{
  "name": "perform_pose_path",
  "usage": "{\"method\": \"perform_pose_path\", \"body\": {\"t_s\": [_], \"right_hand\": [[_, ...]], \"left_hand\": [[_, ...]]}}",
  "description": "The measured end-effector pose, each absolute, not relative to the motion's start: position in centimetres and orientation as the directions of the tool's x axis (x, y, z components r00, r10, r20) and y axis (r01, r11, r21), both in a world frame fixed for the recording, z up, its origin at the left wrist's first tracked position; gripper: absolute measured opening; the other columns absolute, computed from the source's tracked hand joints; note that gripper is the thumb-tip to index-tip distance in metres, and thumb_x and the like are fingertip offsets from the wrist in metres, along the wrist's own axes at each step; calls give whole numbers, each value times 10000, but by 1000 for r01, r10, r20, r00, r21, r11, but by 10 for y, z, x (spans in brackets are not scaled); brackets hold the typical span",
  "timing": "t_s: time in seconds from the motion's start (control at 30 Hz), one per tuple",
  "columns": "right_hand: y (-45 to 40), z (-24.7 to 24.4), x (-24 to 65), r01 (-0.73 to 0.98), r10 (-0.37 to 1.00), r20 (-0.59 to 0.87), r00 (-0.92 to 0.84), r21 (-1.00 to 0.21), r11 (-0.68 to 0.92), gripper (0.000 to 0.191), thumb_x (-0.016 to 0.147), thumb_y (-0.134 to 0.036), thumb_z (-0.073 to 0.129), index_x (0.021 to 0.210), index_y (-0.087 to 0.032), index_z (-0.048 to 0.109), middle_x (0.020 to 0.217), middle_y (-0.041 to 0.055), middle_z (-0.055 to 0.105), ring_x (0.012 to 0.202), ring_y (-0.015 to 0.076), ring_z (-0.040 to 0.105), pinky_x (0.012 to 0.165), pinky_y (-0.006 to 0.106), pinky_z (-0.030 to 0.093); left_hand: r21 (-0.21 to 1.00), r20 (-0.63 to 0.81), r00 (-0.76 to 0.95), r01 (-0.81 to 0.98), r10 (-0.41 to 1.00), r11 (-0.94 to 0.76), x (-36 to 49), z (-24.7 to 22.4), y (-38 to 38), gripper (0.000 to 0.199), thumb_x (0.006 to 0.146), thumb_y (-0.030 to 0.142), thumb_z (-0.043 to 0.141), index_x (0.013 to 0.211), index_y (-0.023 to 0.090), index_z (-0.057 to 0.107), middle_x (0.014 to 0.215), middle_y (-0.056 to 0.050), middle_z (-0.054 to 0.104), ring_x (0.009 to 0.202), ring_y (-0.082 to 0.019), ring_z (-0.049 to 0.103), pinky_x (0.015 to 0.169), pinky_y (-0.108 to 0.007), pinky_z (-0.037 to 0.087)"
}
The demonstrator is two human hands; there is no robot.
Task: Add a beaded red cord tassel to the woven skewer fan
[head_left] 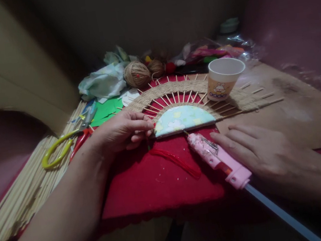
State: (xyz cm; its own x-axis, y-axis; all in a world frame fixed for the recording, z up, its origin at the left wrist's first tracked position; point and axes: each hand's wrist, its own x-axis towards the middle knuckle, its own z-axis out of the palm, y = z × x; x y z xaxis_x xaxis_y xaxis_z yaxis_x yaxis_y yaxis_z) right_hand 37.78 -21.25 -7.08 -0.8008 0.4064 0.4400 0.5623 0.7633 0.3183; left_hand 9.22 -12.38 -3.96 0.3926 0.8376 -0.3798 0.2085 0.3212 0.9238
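Observation:
A half-round fan [183, 119] with woven twine bands, thin sticks and a pale blue flowered centre lies on the red cloth [155, 189]. My left hand [125, 127] pinches its left corner beside a small red bead. A red tassel [178, 162] trails from there across the cloth. My right hand [255, 150] is palm down over the grip side of a pink glue gun [217, 160], hiding the handle. The nozzle is at the fan's lower straight edge. A clear glue stick [279, 211] sticks out of the gun's back.
A paper cup [223, 79] stands on the fan's right part, over brown cardboard [304, 115]. Yellow-and-red scissors [59, 149] rest on a pile of thin sticks [22, 201] at the left. Twine balls [137, 74], cloth [103, 80] and green paper [106, 111] lie behind the fan.

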Motion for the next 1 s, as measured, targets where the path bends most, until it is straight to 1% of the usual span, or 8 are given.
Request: {"method": "perform_pose_path", "body": {"t_s": [0.27,0.33,0.47,0.53,0.7,0.8,0.87,1.0], "right_hand": [[-216,-70,386,587,434,448,-782,292,755,386,868,-109,348,1165,56,531,954,249,665,855,333,627,707,461,546],[-219,-70,392,584,424,464,-778,282,761,439,876,-92,318,1270,48,451,921,231,667,832,318,623,686,444,540],[-228,-70,412,568,412,471,-780,254,783,644,854,-61,354,1470,-13,173,954,199,645,862,298,610,700,430,529],[-233,-70,424,591,447,462,-766,232,772,668,864,-92,383,1486,-39,148,998,210,622,896,302,605,691,424,528],[-239,-68,432,629,477,475,-739,235,741,610,894,-92,355,1479,-65,186,936,183,636,813,267,627,630,369,532],[-235,-65,420,596,456,463,-760,216,774,518,904,-118,357,1412,-44,285,890,164,659,768,255,637,629,364,534],[-230,-64,409,581,457,440,-773,200,789,438,912,-145,371,1334,-30,374,895,167,664,786,255,640,645,363,534],[-219,-64,393,575,432,460,-776,233,785,351,921,-144,349,1206,10,486,984,213,654,885,270,631,716,375,529]], "left_hand": [[925,-375,380,208,845,317,94,-40,-124,114,717,106,658,608,104,624,492,-16,553,291,-13,316,246,-108,237],[922,-383,364,215,849,323,94,-39,-125,109,707,104,657,603,107,623,495,-21,558,293,-14,317,249,-110,233],[910,-406,350,235,844,341,95,-37,-126,101,702,119,646,602,112,630,412,6,471,293,-25,305,256,-112,226],[912,-403,352,236,845,337,95,-37,-127,113,703,134,651,594,115,626,410,10,456,297,-23,295,258,-111,217],[915,-396,356,234,846,330,94,-38,-127,118,703,147,664,596,115,623,481,-7,513,311,-12,293,264,-110,201],[915,-395,359,234,846,328,93,-39,-126,134,719,163,660,598,120,624,420,17,447,304,-17,275,265,-109,204],[915,-396,364,234,843,328,92,-40,-125,145,725,171,663,595,122,621,408,21,438,303,-20,276,263,-110,210],[914,-400,378,231,835,333,92,-41,-123,133,715,152,670,599,117,617,510,-8,537,313,-11,294,258,-108,225]]}}
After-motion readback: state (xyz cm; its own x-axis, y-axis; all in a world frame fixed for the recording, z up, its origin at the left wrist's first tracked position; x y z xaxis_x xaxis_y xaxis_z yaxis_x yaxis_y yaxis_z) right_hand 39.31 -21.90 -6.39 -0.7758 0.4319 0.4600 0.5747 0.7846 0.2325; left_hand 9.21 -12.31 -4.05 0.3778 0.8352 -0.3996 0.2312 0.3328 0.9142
